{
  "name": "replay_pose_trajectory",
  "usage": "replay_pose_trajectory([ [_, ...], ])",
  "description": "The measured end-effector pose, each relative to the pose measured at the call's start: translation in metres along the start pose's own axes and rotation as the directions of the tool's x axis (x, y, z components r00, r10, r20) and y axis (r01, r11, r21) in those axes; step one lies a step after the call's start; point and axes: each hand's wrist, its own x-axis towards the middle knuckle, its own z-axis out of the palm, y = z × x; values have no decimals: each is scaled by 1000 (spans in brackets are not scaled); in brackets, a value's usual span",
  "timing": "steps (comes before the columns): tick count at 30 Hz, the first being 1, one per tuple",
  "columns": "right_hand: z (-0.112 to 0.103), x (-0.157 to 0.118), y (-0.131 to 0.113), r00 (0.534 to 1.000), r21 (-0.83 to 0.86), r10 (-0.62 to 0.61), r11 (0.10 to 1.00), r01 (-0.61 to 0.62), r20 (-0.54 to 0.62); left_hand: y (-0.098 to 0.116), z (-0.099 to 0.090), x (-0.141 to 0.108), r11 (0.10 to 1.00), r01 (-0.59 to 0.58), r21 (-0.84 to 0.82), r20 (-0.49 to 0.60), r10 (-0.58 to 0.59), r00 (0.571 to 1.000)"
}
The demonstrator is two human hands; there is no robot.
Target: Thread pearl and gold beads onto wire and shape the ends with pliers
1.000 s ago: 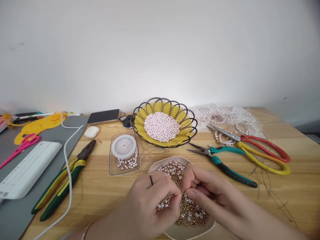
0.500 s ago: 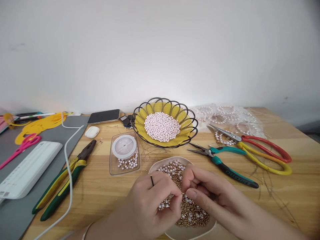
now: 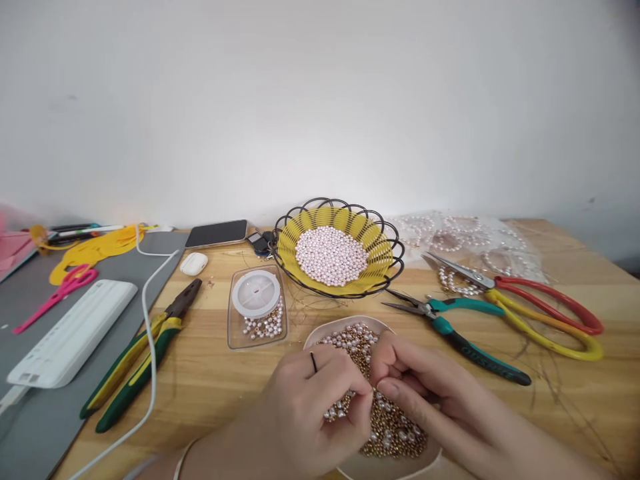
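Observation:
A pale bowl (image 3: 320, 328) full of gold and pearl beads stands at the lower middle, under both hands. My left hand (image 3: 320, 407), with a black ring, comes in from the left, thumb and forefinger pinched together. My right hand (image 3: 430, 393) meets it from the right, also pinched. Their fingertips almost touch above the beads, and what lies between them is too small to make out. Behind the bowl is a yellow basket (image 3: 380, 257) with a black looped rim, holding pale pink pearls (image 3: 331, 256).
A clear box (image 3: 234, 337) holds a spool and beads. Green-yellow pliers (image 3: 145, 360) and a white cable (image 3: 150, 333) lie left. Teal pliers (image 3: 450, 327), red-yellow scissors (image 3: 550, 313) and bagged bead strings (image 3: 465, 233) lie right. A phone (image 3: 217, 234) lies behind.
The whole view has shifted, so the table, its objects and both hands appear slightly further right. My hands keep the same pinched pose over the bowl.

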Motion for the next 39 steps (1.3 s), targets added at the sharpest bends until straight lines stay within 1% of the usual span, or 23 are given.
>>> replay_pose_trajectory([
  [8, 2, 1, -1, 997, -30, -76, 997, 76, -7, 0, 1, 1, 1000, -7, 13, 4, 7, 1000],
  [15, 1, 0, 2, 989, -145, -144, 980, 138, -31, 0, 0, 0, 1000, 3, -16, 17, -3, 1000],
  [20, 3, 0, 3, 963, -265, -266, 933, 243, -51, 1, 0, 0, 1000, 7, -20, 24, -7, 1000],
  [25, 5, -2, -1, 936, -412, -341, 868, 277, -90, 1, 0, 0, 1000, -6, -14, 31, 6, 999],
  [27, 5, -3, -2, 926, -450, -365, 846, 286, -98, 1, -1, -1, 1000, 8, -24, 42, -7, 999],
  [29, 5, -4, -2, 926, -454, -367, 843, 290, -90, 1, -1, -2, 999, 14, -34, 53, -12, 998],
  [31, 5, -4, -2, 934, -429, -346, 859, 278, -89, 1, -1, -2, 999, 13, -33, 50, -11, 999],
  [35, 5, -5, -3, 961, -328, -264, 917, 225, -79, 1, -1, -1, 999, 25, -34, 33, -24, 999],
  [39, 3, -4, -5, 970, -251, -237, 944, 215, -57, 2, -1, 0, 999, 25, -36, 33, -24, 999],
])
